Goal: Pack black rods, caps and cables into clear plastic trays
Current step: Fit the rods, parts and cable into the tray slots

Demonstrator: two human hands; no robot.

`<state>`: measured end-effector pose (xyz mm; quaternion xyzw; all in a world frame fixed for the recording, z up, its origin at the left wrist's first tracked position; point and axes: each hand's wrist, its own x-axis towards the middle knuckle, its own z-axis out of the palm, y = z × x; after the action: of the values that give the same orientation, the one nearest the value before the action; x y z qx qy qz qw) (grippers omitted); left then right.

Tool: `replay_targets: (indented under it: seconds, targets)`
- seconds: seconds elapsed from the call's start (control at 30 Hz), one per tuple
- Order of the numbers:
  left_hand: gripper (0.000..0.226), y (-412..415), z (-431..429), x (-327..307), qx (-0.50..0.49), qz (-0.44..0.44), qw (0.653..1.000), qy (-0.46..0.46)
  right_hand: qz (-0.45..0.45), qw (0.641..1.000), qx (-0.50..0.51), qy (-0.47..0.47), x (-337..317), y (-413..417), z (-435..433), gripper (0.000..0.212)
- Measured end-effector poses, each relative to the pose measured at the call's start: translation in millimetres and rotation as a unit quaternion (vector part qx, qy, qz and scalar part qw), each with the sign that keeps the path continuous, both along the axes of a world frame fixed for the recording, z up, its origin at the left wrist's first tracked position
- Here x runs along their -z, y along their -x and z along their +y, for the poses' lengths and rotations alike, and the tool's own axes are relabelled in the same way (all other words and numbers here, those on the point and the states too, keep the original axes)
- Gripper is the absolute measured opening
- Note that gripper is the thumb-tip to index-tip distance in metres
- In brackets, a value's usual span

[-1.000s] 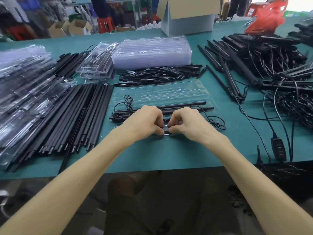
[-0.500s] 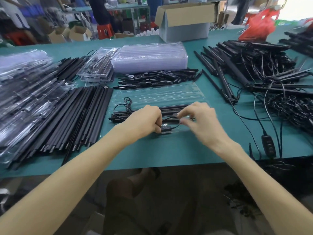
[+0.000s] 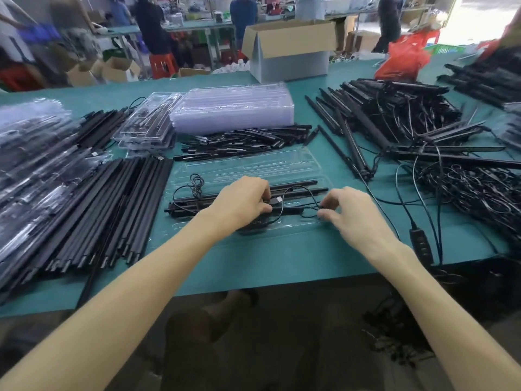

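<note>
Gripping the cable [image 3: 277,200] at frame centre, the left hand [image 3: 239,201] anchors it over the black rods [image 3: 183,208]; the right hand [image 3: 355,218] pinches slack, seemingly for tucking into the clear tray [image 3: 253,167].

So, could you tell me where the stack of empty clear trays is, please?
Head view, centre: the tray stack sits behind the short black pieces, before the cardboard box.

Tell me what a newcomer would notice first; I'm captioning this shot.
At the centre, the left hand and right hand hold a thin black cable over a clear tray. A broad bed of black rods lies to their left, and a tangled heap of bars and wires sprawls on the right.
</note>
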<state>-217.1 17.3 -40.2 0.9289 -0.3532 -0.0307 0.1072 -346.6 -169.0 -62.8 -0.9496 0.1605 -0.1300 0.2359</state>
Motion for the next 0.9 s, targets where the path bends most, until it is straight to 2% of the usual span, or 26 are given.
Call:
replay_targets:
  seconds: [0.13,0.23,0.33,0.47,0.57,0.67,0.77,0.9]
  targets:
    - [0.018,-5,5,-1,-0.007,0.035,0.999,0.024,-0.006,0.999,-0.002,-0.043,0,-6,-7,0.007]
    - [0.018,-10,14,-6,-0.037,0.018,0.997,0.072,-0.013,0.998,-0.023,-0.054,1,-11,-7,0.01]
    - [0.021,-19,28,-9,-0.101,-0.001,0.992,0.077,-0.018,0.997,-0.046,-0.058,2,-14,-7,0.012]
    - [0.021,-32,57,-12,-0.202,-0.016,0.979,-0.006,-0.022,0.995,-0.059,-0.082,2,-17,-8,0.015]
    - [0.009,-36,80,-16,-0.239,-0.019,0.968,-0.08,-0.021,0.993,-0.065,-0.093,1,-18,-8,0.017]
    - [0.011,-34,91,-20,-0.272,-0.028,0.955,-0.117,-0.007,0.992,-0.076,-0.101,-1,-19,-8,0.015]
    - [0.012,-29,85,-18,-0.229,-0.063,0.968,-0.076,0.023,0.992,-0.081,-0.093,-3,-22,-6,0.014]
    - [0.03,-12,53,-16,-0.078,-0.059,0.995,0.014,0.046,0.993,-0.083,-0.068,-5,-27,-7,0.01]
